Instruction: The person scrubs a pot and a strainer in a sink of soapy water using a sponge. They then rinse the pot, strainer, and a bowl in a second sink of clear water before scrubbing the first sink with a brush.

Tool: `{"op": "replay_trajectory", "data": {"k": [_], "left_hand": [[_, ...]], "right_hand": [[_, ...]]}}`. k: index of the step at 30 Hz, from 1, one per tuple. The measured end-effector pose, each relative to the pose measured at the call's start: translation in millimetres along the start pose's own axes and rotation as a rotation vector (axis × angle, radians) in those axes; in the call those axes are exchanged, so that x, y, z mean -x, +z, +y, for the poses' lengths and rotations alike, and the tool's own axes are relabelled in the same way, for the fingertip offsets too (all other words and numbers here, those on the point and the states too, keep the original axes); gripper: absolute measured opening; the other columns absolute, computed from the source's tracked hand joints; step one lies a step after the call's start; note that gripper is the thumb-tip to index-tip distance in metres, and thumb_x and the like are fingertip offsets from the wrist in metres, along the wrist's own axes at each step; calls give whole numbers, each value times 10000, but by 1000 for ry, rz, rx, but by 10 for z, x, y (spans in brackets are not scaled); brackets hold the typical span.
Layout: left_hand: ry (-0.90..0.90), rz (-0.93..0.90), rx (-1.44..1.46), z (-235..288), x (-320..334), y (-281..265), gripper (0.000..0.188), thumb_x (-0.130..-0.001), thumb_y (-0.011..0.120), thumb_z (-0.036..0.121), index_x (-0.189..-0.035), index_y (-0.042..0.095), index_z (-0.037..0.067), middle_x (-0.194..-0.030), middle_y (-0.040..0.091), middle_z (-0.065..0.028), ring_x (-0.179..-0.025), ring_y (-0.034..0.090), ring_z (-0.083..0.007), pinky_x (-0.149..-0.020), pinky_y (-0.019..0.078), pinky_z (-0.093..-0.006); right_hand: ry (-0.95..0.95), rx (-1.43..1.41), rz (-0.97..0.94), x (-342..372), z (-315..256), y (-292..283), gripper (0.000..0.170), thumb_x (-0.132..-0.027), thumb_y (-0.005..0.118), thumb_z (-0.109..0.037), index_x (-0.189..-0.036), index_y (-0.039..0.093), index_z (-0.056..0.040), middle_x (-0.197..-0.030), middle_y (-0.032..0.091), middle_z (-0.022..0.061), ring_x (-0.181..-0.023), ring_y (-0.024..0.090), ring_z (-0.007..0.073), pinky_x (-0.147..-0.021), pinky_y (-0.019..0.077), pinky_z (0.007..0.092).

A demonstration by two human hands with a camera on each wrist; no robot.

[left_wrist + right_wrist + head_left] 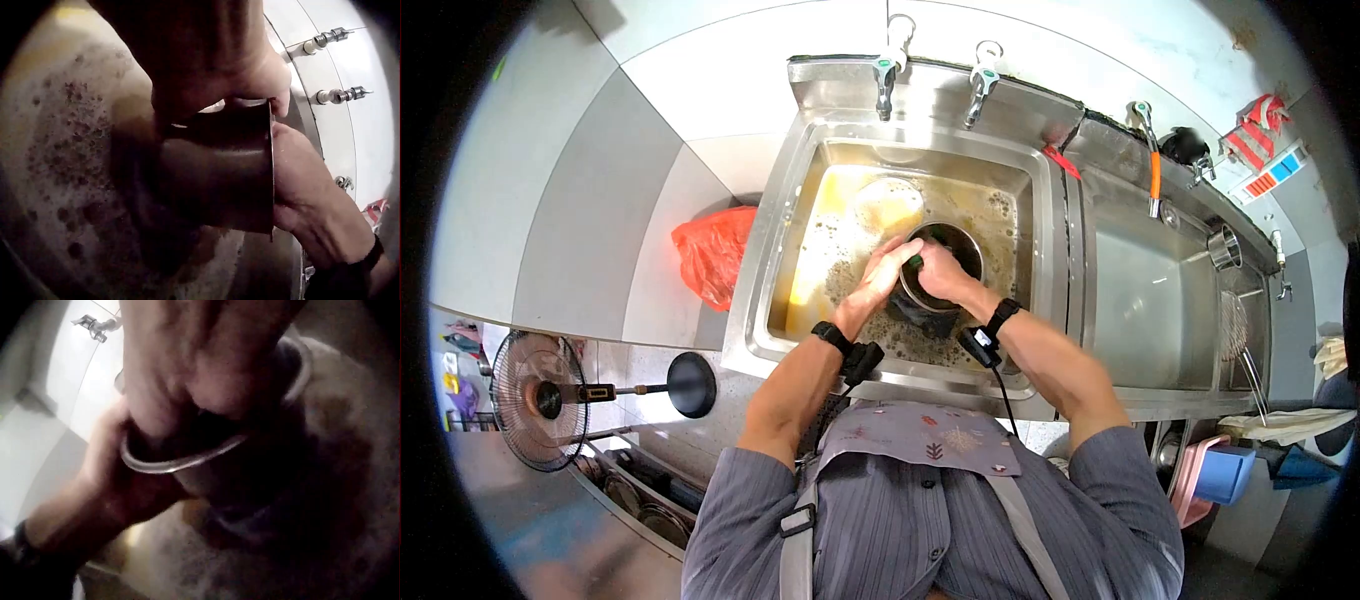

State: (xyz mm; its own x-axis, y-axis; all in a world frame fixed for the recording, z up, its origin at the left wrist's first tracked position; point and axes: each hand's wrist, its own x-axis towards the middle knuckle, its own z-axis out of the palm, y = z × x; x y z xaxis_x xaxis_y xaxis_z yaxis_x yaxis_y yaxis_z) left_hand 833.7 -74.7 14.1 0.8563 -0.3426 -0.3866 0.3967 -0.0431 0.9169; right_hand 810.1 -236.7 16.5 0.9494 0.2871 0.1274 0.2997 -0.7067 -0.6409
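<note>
At mid-frame, the left hand (888,266) grips a metal pot (971,250); the right hand (942,274) is inside, its grip impossible to tell.

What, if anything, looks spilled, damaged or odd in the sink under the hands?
The water around the metal pot looks odd: it is murky and yellowish, with dark blotches. I see no clear spill or damage.

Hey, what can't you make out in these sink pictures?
- Fingertips of the right hand: left wrist view, hidden by the wall of the metal pot.
- Green item: head view, too little shows between the left hand and right hand.
- Pot's base: left wrist view, lost in shadow and murky water.
- Wall sign's print: head view, too small.
</note>
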Motion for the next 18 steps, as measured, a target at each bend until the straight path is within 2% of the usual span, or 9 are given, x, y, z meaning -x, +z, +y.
{"op": "replay_trajectory", "data": {"k": [2, 4, 7, 10, 11, 12, 14, 16, 18], "left_hand": [[-13, 2, 146, -160, -119, -41, 1020, -849, 740, 555, -1567, 351, -55, -1576, 431, -259, -1465, 403, -356, -1207, 310, -447], [-17, -29, 136, -202, -118, -89, 986, -855, 737, 543, -1555, 378, -51, -1558, 454, -256, -1456, 415, -353, -1207, 309, -443], [12, -85, 81, -117, -78, -148, 882, -870, 735, 498, -1506, 466, -50, -1504, 522, -250, -1440, 437, -342, -1208, 305, -428], [-13, -93, 35, 0, 51, -88, 886, -870, 732, 497, -1512, 459, -49, -1527, 499, -248, -1449, 426, -340, -1206, 305, -429], [-15, -98, 35, -7, 52, -52, 886, -870, 732, 497, -1512, 459, -49, -1527, 499, -248, -1449, 426, -340, -1206, 305, -429], [-13, -87, 33, -4, 47, -24, 889, -870, 730, 499, -1514, 457, -49, -1538, 487, -247, -1457, 416, -340, -1205, 303, -430], [-10, -71, 28, 42, 48, -9, 891, -870, 728, 501, -1515, 454, -50, -1548, 474, -247, -1464, 406, -340, -1205, 302, -432], [-54, -96, 39, 95, 78, 6, 904, -871, 722, 513, -1518, 446, -55, -1556, 465, -243, -1471, 395, -337, -1204, 302, -434], [-54, -108, 66, -84, -30, -19, 910, -872, 722, 525, -1516, 447, -56, -1543, 480, -237, -1457, 410, -331, -1198, 309, -435]], "right_hand": [[115, -462, -218, 48, -298, -131, 456, -801, 456, 105, -1211, 652, 66, -1232, 663, 321, -1145, 616, 462, -1018, 483, 484], [199, -390, -305, 83, -180, -38, 460, -776, 466, 99, -1180, 679, 43, -1187, 692, 294, -1106, 634, 458, -971, 492, 475], [101, 141, -887, 125, -355, -357, 395, -790, 536, 7, -1133, 731, -18, -1178, 724, 219, -1099, 642, 447, -971, 491, 487], [-101, 616, -707, 222, -123, -285, 262, -836, 578, -53, -1020, 753, 13, -1173, 706, 232, -1086, 630, 444, -969, 482, 548], [-110, 571, -462, 266, -7, -193, 286, -863, 578, -25, -1108, 725, -1, -1223, 667, 257, -1107, 606, 464, -1001, 466, 572], [-109, 572, -461, 253, 114, -79, 286, -863, 578, -25, -1108, 725, -1, -1223, 667, 257, -1107, 606, 464, -1001, 466, 572], [11, 79, -163, 133, 174, 39, 522, -807, 535, 85, -1311, 637, -2, -1360, 613, 244, -1282, 529, 465, -1127, 407, 527], [22, -47, -168, 99, 99, 23, 590, -835, 472, 109, -1419, 528, 41, -1387, 582, 301, -1323, 512, 457, -1154, 388, 498], [286, -491, -248, 102, -41, -1, 599, -825, 449, 117, -1414, 535, 52, -1420, 557, 317, -1342, 514, 438, -1137, 408, 470]]}}
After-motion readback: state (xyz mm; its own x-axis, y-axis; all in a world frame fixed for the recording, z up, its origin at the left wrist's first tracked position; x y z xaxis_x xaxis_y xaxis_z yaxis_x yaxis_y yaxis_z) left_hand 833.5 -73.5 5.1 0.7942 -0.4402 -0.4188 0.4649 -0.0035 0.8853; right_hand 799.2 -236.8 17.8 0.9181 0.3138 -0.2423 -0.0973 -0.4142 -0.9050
